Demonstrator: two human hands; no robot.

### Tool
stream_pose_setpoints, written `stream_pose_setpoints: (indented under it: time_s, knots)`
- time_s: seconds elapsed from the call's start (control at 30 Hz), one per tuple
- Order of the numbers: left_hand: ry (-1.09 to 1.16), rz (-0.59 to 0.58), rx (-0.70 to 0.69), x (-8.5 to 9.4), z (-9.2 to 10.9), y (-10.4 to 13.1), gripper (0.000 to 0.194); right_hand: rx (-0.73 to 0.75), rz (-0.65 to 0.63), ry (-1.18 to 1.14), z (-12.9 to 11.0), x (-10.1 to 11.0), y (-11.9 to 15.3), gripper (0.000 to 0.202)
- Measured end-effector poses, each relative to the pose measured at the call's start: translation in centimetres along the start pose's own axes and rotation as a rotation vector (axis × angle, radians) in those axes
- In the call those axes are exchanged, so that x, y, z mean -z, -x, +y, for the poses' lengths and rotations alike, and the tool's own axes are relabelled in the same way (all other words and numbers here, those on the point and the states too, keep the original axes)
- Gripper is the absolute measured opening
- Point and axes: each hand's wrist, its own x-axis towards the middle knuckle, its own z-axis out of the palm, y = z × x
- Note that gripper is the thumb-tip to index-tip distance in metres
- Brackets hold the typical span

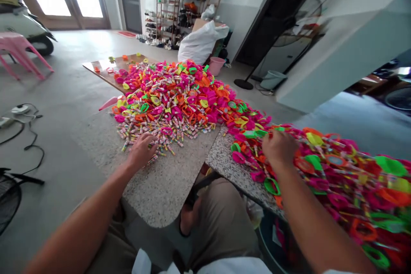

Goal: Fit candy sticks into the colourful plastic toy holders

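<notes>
Left hand loosely curled by tubes at left heap's near edge; right hand bunched at right heap. Can't tell either grip. Both heaps loose; looks like plenty left, finished share unclear.

Slim, pale sticks with coloured stripes lie loose at all angles beside and beyond the left hand. Behind them, farther from that hand, rises a tangled heap of pink, orange, yellow and green bands; a second mixed heap spreads around the right hand and off to its right.
</notes>
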Motion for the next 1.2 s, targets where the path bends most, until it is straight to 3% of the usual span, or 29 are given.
stream_pose_setpoints:
  time_s: [0.07, 0.2, 0.3, 0.37, 0.53, 0.7, 0.87, 1.0, 1.07, 1.2]
  knots:
    - [-0.008, -0.006, -0.007, -0.3, -0.1, 0.1, 0.024, 0.140, -0.123, -0.187, -4.7, -0.8, 2.1, 0.030]
    - [-0.030, -0.006, -0.005, -0.8, -0.2, -0.1, 0.024, 0.437, -0.579, -0.634, -17.0, -2.5, 8.1, 0.012]
    - [-0.072, 0.036, -0.025, -1.1, 0.4, -0.6, 0.025, 0.459, -0.631, -0.693, -23.7, -3.6, 11.6, 0.010]
    - [-0.091, 0.061, -0.071, -1.4, 1.2, -1.2, 0.025, 0.412, -0.618, -0.696, -25.9, -4.2, 12.7, 0.017]
    - [-0.130, 0.033, -0.183, -2.9, 3.3, -3.2, 0.027, 0.270, -0.637, -0.704, -26.1, -4.8, 13.1, 0.025]
    - [-0.276, -0.010, -0.064, -4.7, 3.6, -4.3, 0.021, 0.112, -0.701, -0.767, -24.3, -5.0, 13.1, 0.017]
    - [-0.229, -0.006, 0.000, -4.9, 3.2, -4.6, 0.019, -0.072, -0.818, -0.966, -24.2, -5.0, 12.6, 0.012]
    - [0.079, 0.101, 0.081, -4.4, 3.0, -4.4, 0.019, -0.222, -0.852, -1.432, -24.6, -3.5, 12.1, 0.026]
    - [0.344, 0.111, 0.174, -4.3, 3.2, -4.0, 0.022, -0.184, -0.830, -1.583, -24.8, -2.5, 12.0, 0.030]
    - [0.748, 0.037, 0.263, -4.0, 4.3, -2.7, 0.032, -0.041, -0.788, -1.639, -25.0, -0.6, 12.3, 0.031]
